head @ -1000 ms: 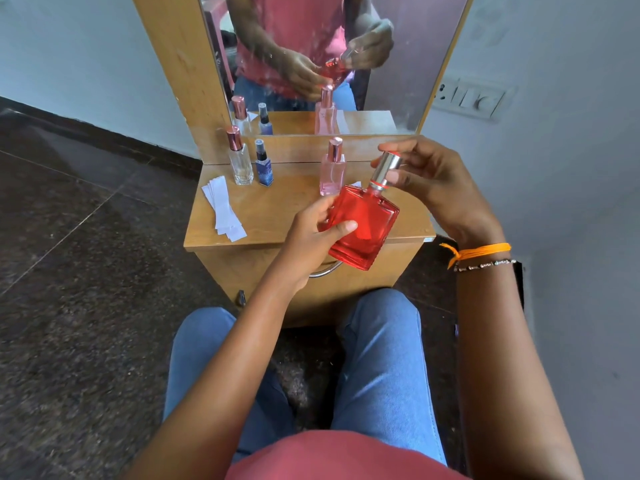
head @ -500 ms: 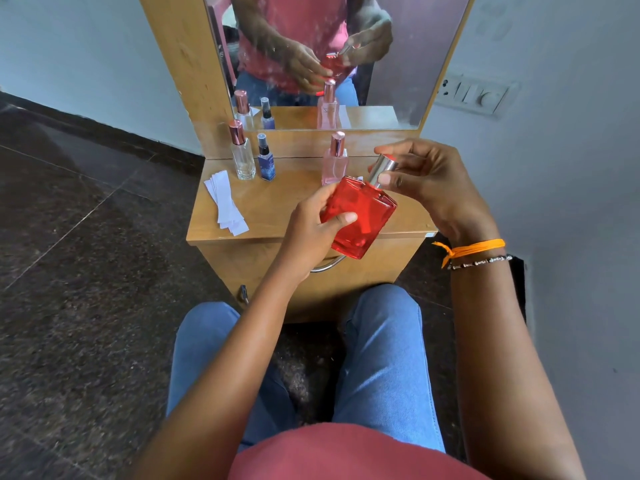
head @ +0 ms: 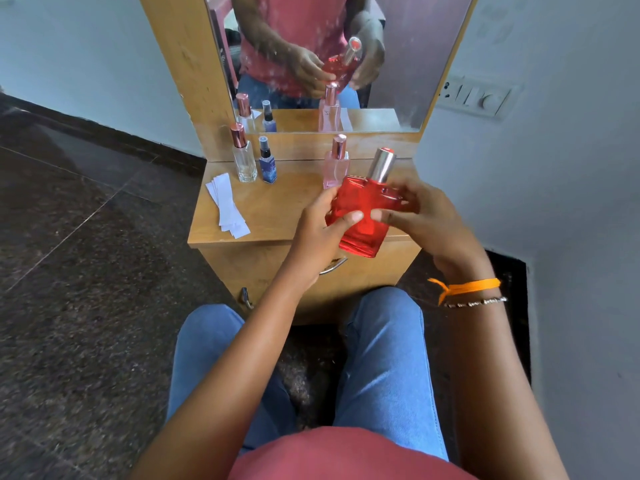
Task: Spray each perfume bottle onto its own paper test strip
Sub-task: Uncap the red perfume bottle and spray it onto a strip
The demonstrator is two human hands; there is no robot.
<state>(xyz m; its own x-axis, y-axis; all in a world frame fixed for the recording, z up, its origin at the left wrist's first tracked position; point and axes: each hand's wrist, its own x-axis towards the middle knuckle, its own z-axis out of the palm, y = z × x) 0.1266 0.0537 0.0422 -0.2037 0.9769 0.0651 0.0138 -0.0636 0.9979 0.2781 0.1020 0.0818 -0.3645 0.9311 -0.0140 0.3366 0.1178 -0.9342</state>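
The small wooden dressing table [head: 277, 216] is standing against the wall, its wall mirror [head: 346, 46] cut off at the top. Both hands are holding the square red glass perfume bottle with a silver cap [head: 363, 216] upright above the table's front edge. The left hand [head: 318, 233] is wrapping its left side, thumb across the front; the right hand [head: 426, 220] is gripping the right side, hiding that edge. The pink glass perfume bottle [head: 336, 164] is standing partly hidden behind it, and the fanned white paper test strips [head: 227, 206] are lying at the left

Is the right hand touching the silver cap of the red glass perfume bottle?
Apart. The head view shows the right hand gripping the red glass perfume bottle by its body, with the silver cap standing clear above the fingers.
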